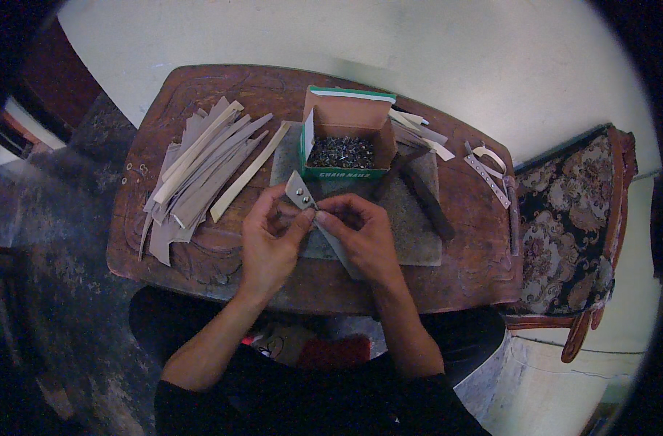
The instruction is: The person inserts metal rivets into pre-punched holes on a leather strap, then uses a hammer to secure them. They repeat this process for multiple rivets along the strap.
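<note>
My left hand [270,232] is closed on a pale, narrow strip [296,186], pinching it between thumb and fingers. Two shiny round-headed nails [307,196] sit in the strip's upper end. My right hand [357,231] is closed too, its thumb and forefinger meeting at the strip just below these nails. Something small and dark shows at the fingertips, too little to make out. Below, the strip's other end slants down past my right wrist. Just beyond my hands, an open green cardboard box [346,174] holds many small nails [342,152].
A pile of grey and cream strips [201,171] covers the left of the carved wooden table [222,280]. A dark hammer [424,195] lies on a grey slab [411,251] at right. Beyond are more strips [422,131], a studded strip [488,180] and a flowered chair [564,225].
</note>
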### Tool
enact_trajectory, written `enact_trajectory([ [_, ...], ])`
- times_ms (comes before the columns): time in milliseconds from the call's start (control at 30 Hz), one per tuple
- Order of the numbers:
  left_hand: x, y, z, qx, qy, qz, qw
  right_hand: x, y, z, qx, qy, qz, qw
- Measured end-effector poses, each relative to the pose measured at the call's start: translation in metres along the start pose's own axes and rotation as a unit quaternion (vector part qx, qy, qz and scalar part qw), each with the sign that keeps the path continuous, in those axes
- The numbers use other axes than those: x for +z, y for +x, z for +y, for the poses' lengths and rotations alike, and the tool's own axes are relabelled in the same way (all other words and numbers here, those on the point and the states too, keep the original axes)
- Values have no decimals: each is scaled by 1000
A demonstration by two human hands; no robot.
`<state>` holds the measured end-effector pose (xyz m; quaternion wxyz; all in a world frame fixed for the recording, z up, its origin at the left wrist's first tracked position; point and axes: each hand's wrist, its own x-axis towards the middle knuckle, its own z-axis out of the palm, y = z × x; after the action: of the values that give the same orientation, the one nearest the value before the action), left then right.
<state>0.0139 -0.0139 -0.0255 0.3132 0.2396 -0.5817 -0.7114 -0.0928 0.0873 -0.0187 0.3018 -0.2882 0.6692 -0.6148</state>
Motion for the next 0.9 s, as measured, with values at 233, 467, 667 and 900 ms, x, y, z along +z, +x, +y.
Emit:
enact_trajectory([
  [233,1,1,-4,1,-23,11,1000,2,1,0,12,14,7,1000],
  [467,1,-1,-1,-3,-17,5,1000,2,2,1,21,-13,16,1000],
  [667,-3,2,5,-34,-56,-5,998,-1,1,-6,27,33,-11,999],
  [900,-3,4,12,-95,-142,4,985,-9,-7,-16,37,36,-12,999],
])
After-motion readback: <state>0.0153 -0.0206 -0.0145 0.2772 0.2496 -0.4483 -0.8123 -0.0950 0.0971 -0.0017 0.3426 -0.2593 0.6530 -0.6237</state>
